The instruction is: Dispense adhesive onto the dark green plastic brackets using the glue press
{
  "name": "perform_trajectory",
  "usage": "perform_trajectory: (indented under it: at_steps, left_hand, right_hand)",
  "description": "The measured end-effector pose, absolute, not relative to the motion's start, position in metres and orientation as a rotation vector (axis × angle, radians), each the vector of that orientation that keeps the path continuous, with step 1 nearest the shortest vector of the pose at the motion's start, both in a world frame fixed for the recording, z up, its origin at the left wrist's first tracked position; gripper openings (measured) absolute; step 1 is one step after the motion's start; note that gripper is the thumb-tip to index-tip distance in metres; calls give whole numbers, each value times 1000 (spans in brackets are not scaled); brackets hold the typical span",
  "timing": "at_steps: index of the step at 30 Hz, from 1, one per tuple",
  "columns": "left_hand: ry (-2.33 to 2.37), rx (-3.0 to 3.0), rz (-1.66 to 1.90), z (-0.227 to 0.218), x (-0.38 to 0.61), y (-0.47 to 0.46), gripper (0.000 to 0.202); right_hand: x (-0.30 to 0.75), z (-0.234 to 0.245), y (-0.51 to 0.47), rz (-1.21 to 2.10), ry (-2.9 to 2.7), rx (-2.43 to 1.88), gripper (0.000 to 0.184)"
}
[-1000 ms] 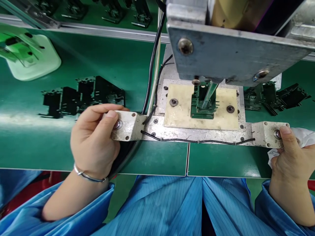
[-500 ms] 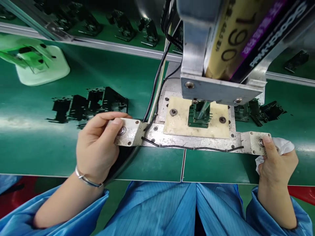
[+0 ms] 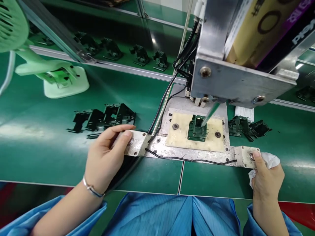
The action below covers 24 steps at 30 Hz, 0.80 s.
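My left hand (image 3: pixel 108 152) is closed around the left switch block (image 3: pixel 137 143), its thumb over the round button and the fingers behind. My right hand (image 3: pixel 268 177) is closed on a crumpled white tissue (image 3: pixel 270 160), while its thumb rests at the button of the right switch block (image 3: pixel 248 156). Between the hands, a dark green plastic part (image 3: pixel 197 131) sits in a cream fixture plate (image 3: pixel 169 139) bolted to a metal base. Above it hangs a metal machine head (image 3: pixel 233 82), and its slanted clear nozzle (image 3: pixel 211 114) reaches down to the part.
Several dark plastic parts (image 3: pixel 95 121) lie left of the fixture, and more parts (image 3: pixel 248 126) lie to its right. A green fan (image 3: pixel 66 82) stands at the left. Black cables (image 3: pixel 162 106) run beside the base. Behind a metal rail (image 3: pixel 137 72), several assembled parts (image 3: pixel 140 54) stand in a row.
The machine head has risen from the fixture, and more of the nozzle shows. The view has shifted, bringing more of the fan into sight. Both hands keep their places on the switch blocks.
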<state>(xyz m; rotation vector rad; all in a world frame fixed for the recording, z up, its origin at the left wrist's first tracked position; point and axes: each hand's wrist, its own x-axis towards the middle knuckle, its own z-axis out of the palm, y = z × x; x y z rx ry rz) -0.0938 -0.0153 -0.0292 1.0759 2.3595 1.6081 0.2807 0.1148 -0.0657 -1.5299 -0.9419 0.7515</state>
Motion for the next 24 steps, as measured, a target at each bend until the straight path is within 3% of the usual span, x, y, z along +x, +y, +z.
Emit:
perform_trajectory:
  at_steps: [4,11,16,24]
  left_hand:
    - [2365,1535,1711,-4,-73,-11,32]
    - [1768,1632,994,21,-30,54,91]
    - [1685,1462,963,14,-23,78,68]
    - [1503,1036,995,35,-22,50,54]
  right_hand:
    - [279,-66,114,778,-909,-1528,48]
    - [278,-69,116,774,-894,-1531,50]
    - [281,-74,115,781,-956,-1546,50]
    - [278,-74,118,811,-961,-1513,47]
